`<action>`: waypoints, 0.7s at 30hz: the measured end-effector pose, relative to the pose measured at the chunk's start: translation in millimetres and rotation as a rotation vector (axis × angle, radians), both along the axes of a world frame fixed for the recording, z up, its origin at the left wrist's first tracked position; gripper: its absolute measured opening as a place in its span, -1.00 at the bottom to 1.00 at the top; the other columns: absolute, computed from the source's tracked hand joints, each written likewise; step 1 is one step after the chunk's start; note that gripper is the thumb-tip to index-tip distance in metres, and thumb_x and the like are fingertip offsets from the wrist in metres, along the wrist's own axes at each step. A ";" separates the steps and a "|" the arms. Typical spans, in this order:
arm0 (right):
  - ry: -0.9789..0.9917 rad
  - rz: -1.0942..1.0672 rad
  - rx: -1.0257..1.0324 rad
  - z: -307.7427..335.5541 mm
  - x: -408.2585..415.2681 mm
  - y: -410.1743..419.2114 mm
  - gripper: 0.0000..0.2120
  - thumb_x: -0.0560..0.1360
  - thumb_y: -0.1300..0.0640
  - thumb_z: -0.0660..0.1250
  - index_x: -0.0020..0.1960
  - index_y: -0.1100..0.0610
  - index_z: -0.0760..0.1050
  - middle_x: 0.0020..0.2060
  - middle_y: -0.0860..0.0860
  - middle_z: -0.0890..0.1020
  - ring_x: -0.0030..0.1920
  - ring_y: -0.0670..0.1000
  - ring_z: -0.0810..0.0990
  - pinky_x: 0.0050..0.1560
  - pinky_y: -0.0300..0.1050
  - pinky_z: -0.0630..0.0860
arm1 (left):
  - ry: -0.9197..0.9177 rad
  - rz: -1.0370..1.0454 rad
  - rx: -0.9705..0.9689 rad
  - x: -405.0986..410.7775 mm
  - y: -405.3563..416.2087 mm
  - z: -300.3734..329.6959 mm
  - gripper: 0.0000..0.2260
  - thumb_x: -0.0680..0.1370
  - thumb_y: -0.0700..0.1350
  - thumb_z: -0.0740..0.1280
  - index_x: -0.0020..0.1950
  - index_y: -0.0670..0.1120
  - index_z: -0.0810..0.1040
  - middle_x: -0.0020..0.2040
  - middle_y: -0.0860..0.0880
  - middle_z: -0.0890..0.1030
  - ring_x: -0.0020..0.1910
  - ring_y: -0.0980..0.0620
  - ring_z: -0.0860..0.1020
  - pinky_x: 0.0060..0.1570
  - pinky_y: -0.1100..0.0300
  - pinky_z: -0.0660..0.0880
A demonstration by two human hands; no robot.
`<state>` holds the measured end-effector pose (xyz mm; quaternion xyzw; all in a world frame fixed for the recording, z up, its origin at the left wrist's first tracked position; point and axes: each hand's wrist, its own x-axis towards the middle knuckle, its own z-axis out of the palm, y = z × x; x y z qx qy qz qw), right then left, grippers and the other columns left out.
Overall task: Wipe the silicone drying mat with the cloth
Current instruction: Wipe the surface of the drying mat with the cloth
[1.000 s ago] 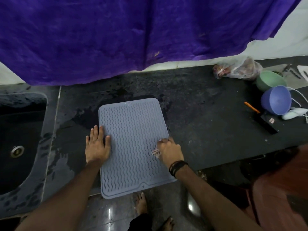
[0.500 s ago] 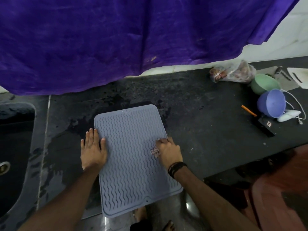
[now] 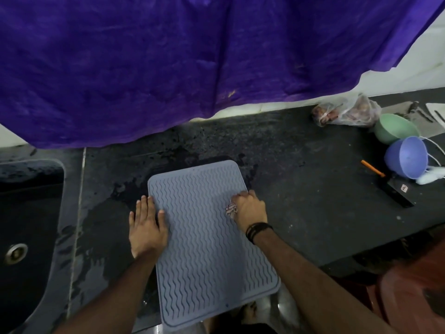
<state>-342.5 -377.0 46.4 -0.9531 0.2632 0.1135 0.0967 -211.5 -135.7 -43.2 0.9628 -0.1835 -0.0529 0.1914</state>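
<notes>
1. The silicone drying mat (image 3: 209, 237) lies flat on the dark tabletop (image 3: 301, 189), ribbed face up, just right of the sink (image 3: 26, 225); its near end hangs past the tabletop's near edge, over the floor.
2. The cloth (image 3: 230, 209) is a small bunched wad, mostly hidden, showing only at the mat's right side toward the far end; it rests on the ribs.
3. The right hand (image 3: 249, 209) is curled closed around the cloth and presses it onto the mat near the right edge; the left hand (image 3: 147, 226) lies flat with fingers spread, palm on the tabletop and thumb on the mat's left edge, pinning it.
4. Judged from this, the wiping is under way, with the cloth at the far right part; how much of the surface is already wiped cannot be told.
5. The next move seems to call for a stroke across or along the ribs with steady downward pressure; the left hand should hold firm, since the overhanging near end could slide or tip off.
6. Further out, wet patches darken the tabletop around the mat's far end; a green bowl (image 3: 395, 127), a blue bowl (image 3: 401, 160) and a plastic bag (image 3: 346, 113) sit well apart at the far right; a purple sheet (image 3: 192, 56) hangs behind.
</notes>
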 end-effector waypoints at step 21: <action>0.051 0.107 -0.068 10.7 55.1 -23.4 -0.73 0.47 0.06 0.38 0.14 0.10 0.57 0.09 0.08 0.60 0.16 0.10 0.52 0.07 -0.04 0.55 | 0.011 0.028 -0.022 0.2 -3.5 4.5 -0.38 0.63 0.16 -0.13 0.62 -0.13 0.08 0.63 -0.05 0.10 0.62 0.02 0.01 0.59 -0.02 -0.07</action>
